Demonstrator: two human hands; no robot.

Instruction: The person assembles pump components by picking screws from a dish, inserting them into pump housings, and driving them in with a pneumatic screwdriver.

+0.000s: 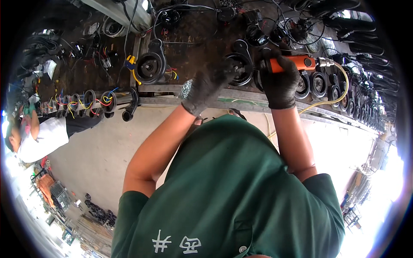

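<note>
My right hand, in a dark work glove, is wrapped round an orange and black air tool. A pale yellow air hose runs from the metal coupling at the tool's right end. My left hand, gloved too, reaches over the left side of a round black housing on the bench edge. Its fingers are smeared and dark against the housing, so their grip does not show. A similar round black housing with coloured wires stands to the left of that hand.
The dark workbench carries cables and black parts. Rows of round housings line its edge at right, with wired cylinders at left. A yellow-and-black item lies near the left housing. Another person works at far left.
</note>
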